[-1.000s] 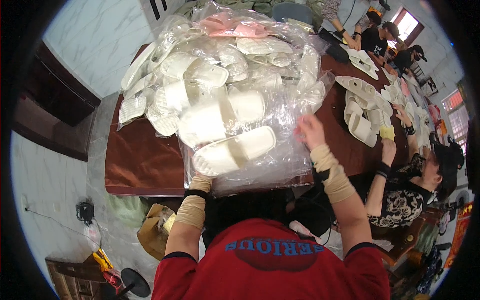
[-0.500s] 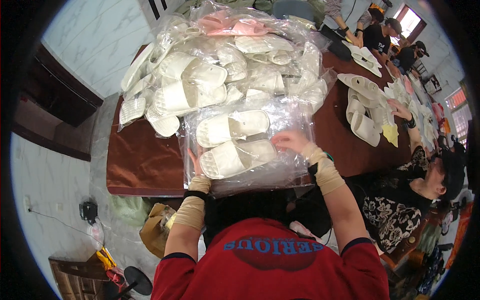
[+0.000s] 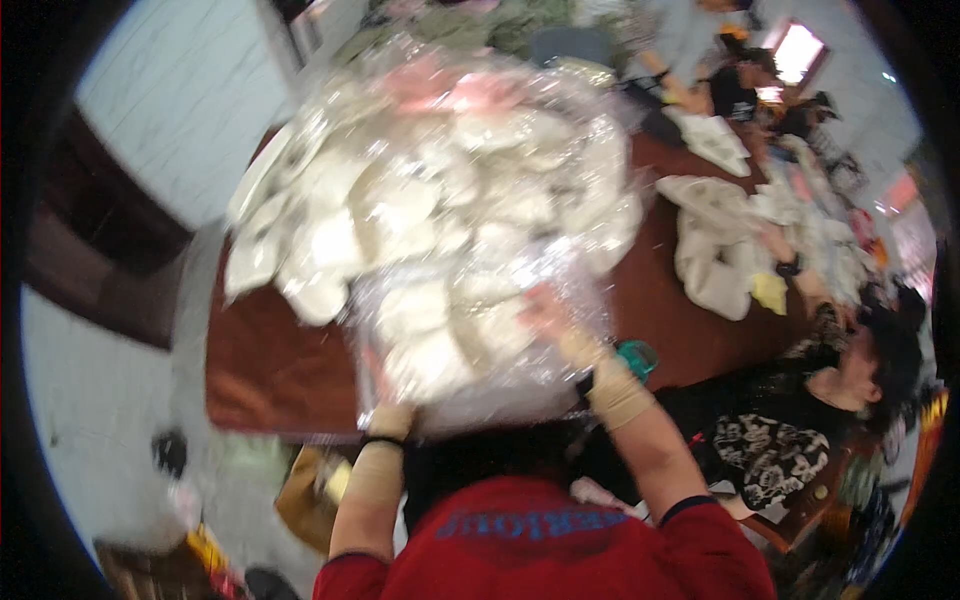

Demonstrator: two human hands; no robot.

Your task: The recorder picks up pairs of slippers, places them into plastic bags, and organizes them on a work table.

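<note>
A pair of cream-white slippers (image 3: 430, 340) in clear plastic lies on a flat stack of clear plastic bags (image 3: 480, 402) at the table's near edge. Along the left side of the pair is my left hand (image 3: 388, 402), its fingers mostly hidden by the slippers and blurred. My right hand (image 3: 545, 312) lies against the right end of the pair, at the heels and the film. Motion smears its fingers, so its grip does not show clearly.
Beyond my hands rises a heap of bagged white slippers (image 3: 400, 205), with pink ones (image 3: 450, 85) at its far side. Loose white slippers (image 3: 710, 245) lie to the right on the brown table (image 3: 270, 375). A co-worker (image 3: 800, 420) sits at the right, one arm reaching over the table.
The whole view has shifted and blurred; the table and heap sit lower in it. My right hand has come further over the right end of the slippers. My left hand stays beside them.
</note>
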